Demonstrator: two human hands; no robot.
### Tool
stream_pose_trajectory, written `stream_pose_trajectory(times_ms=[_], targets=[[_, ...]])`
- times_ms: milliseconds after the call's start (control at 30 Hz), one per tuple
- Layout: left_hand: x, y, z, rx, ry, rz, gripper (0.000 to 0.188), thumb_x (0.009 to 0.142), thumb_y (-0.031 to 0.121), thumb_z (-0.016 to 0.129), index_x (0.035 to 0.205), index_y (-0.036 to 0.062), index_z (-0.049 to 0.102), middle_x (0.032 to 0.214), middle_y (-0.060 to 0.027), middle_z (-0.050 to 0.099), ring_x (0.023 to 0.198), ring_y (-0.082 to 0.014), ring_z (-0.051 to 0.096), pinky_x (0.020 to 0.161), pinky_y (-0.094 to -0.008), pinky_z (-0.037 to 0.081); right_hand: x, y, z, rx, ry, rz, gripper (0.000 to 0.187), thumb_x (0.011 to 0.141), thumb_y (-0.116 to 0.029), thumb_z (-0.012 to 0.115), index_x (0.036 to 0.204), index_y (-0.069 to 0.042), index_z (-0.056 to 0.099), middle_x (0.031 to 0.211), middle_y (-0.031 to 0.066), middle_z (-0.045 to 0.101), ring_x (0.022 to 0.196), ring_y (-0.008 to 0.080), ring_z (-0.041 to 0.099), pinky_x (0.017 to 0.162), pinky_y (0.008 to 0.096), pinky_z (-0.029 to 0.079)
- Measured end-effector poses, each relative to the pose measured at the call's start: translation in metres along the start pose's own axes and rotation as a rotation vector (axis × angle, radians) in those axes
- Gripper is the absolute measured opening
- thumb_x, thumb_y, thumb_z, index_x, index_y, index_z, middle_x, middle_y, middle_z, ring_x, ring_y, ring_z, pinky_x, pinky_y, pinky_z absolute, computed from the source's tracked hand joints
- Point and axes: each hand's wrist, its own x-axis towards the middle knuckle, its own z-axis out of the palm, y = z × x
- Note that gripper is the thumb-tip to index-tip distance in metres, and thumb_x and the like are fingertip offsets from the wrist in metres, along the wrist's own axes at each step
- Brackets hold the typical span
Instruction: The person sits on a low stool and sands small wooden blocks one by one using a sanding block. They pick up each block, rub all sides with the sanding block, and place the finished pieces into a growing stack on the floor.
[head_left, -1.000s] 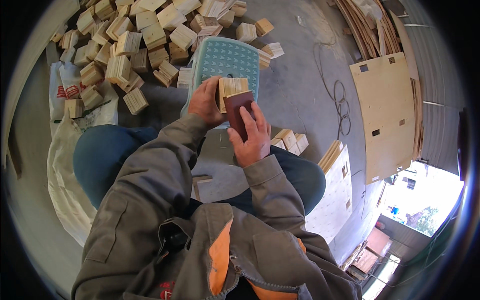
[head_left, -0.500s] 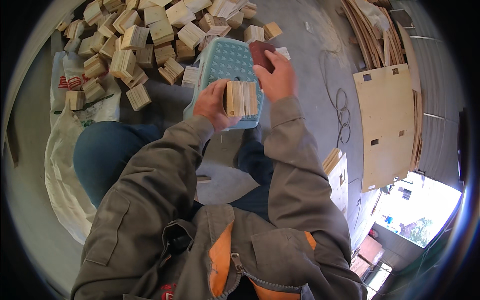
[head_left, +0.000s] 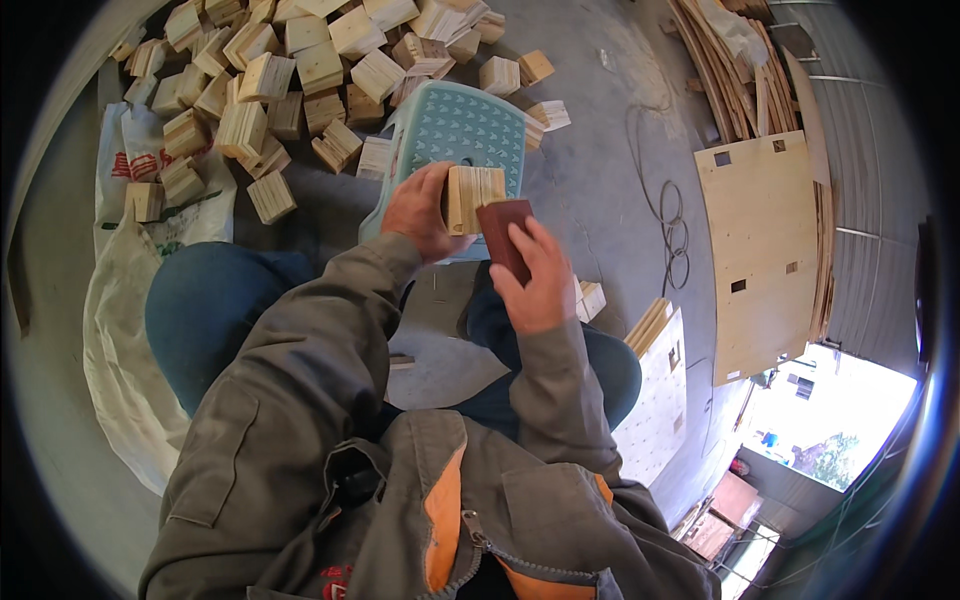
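My left hand (head_left: 422,212) grips a layered plywood block (head_left: 468,192) by its left side, over the near half of a pale green plastic stool (head_left: 455,120). Closed around a dark reddish-brown sanding block (head_left: 503,236), my right hand (head_left: 542,275) holds it against the plywood block's right side. The brown block is tilted and overlaps the plywood block's near right corner. Part of the left hand's fingers is hidden behind the plywood block.
Loose plywood blocks (head_left: 320,68) lie heaped beyond and left of the stool, several on a white woven sack (head_left: 130,300). A thin cable (head_left: 672,215) loops on the floor at right. Large plywood sheets (head_left: 755,230) lean by the corrugated wall.
My right hand has drawn the brown block back toward me, from beyond the plywood block to its near right edge. My left hand has barely moved. My right knee now shows beside the arm.
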Motion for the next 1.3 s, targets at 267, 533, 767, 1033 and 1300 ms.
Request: stream_pose_trajectory(times_ms=[267,533,767,1033,1300], targets=[[-0.001,-0.003,0.000,0.008,-0.010,-0.001,0.103,0.064,0.029,0.099,0.151,0.0103,0.046,0.144,-0.0186,0.060,0.133,-0.0415,0.059,0.113,-0.0509,0.048,0.044,0.025,0.013,0.106,0.143,0.053,0.064,0.086,-0.023,0.082,0.146,-0.007,0.065,0.157,0.0224,0.056,0.139,0.0430,0.057,0.117,0.0499,0.045],[0.000,-0.004,0.004,0.044,0.019,0.000,0.105,0.064,0.030,0.099,0.151,0.0094,0.045,0.144,-0.0189,0.060,0.133,-0.0409,0.059,0.113,-0.0506,0.047,0.098,0.013,0.049,-0.107,0.119,0.091,0.065,0.088,-0.024,0.081,0.151,-0.015,0.065,0.160,0.0176,0.053,0.138,0.0403,0.056,0.115,0.0498,0.046],[-0.003,-0.003,0.003,0.069,0.013,-0.017,0.104,0.065,0.032,0.098,0.152,0.0108,0.045,0.145,-0.0184,0.059,0.134,-0.0407,0.059,0.113,-0.0505,0.047,-0.009,0.008,0.032,-0.021,0.113,-0.057,0.066,0.085,-0.019,0.084,0.149,-0.013,0.066,0.160,0.0199,0.052,0.136,0.0428,0.056,0.114,0.0524,0.046],[-0.001,-0.003,0.004,0.055,0.020,-0.004,0.104,0.064,0.031,0.098,0.152,0.0115,0.046,0.145,-0.0184,0.059,0.134,-0.0410,0.059,0.113,-0.0505,0.047,0.027,0.026,0.034,0.053,0.214,-0.023,0.065,0.087,-0.024,0.084,0.149,-0.013,0.065,0.159,0.0209,0.053,0.141,0.0424,0.054,0.117,0.0523,0.042],[0.001,-0.002,0.004,0.043,0.007,-0.013,0.103,0.065,0.031,0.098,0.151,0.0111,0.046,0.144,-0.0188,0.060,0.134,-0.0413,0.059,0.113,-0.0504,0.048,0.102,0.020,0.060,-0.087,0.180,0.022,0.062,0.088,-0.028,0.082,0.147,-0.015,0.068,0.159,0.0171,0.054,0.133,0.0412,0.057,0.114,0.0497,0.047]])
